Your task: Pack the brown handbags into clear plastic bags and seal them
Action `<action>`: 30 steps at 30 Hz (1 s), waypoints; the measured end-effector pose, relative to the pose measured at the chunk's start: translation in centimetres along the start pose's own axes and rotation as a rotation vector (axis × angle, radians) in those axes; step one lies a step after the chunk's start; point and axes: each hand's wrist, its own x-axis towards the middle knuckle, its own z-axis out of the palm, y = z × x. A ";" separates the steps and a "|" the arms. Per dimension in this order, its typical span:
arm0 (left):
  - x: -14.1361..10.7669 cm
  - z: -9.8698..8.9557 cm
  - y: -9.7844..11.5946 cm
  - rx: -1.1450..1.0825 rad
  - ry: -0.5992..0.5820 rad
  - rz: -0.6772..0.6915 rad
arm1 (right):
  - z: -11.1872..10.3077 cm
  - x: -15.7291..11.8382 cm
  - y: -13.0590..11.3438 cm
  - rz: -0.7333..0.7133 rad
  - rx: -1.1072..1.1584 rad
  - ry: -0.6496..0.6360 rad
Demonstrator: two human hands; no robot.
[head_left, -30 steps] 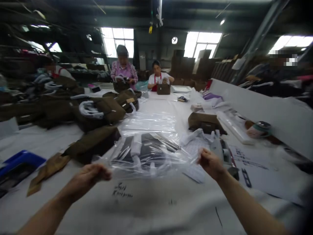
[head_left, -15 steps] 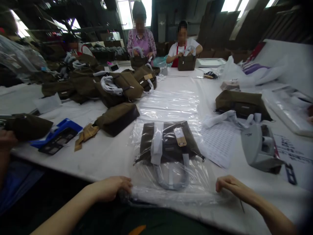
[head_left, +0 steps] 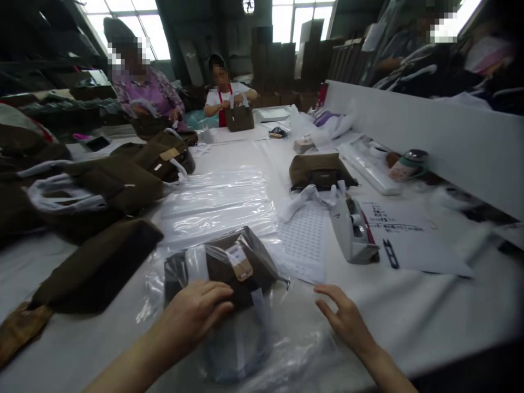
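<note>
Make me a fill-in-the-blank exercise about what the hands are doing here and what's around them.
The left hand presses on a dark olive bag wrapped in clear ____.
The right hand is held ____, gripping nothing.
A printed grid sheet lies to the ____ of the bag.
A seated person at the table's far end wears a ____ apron.

Missing words: plastic; open; right; red.

Olive canvas bags (head_left: 102, 185) heaped on the left of the white-covered table (head_left: 434, 278), one more bag (head_left: 321, 170) on the right. Gridded printed sheet (head_left: 303, 240) next to white plastic dispenser (head_left: 352, 234), handwritten sheet (head_left: 405, 234) beyond it. Thermos (head_left: 409, 165) by white board (head_left: 409, 125). Co-worker in purple floral top (head_left: 143, 93) at the far left, co-worker in white shirt and red apron (head_left: 223, 95) holding a bag (head_left: 239, 118). Cardboard boxes (head_left: 278, 65) stacked behind.
</note>
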 end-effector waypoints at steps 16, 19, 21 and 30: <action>26.9 13.6 5.9 -0.160 -0.752 0.047 | -0.5 3.4 5.7 0.031 -0.117 0.304; 27.1 13.9 6.1 -0.240 -0.816 0.050 | -0.2 2.9 5.3 0.031 -0.136 0.324; 27.3 13.9 6.1 -0.304 -0.843 0.027 | 0.0 3.0 4.8 0.056 -0.163 0.337; 25.9 14.0 6.2 -0.525 -0.831 -0.171 | 0.8 3.2 3.4 0.154 -0.204 0.292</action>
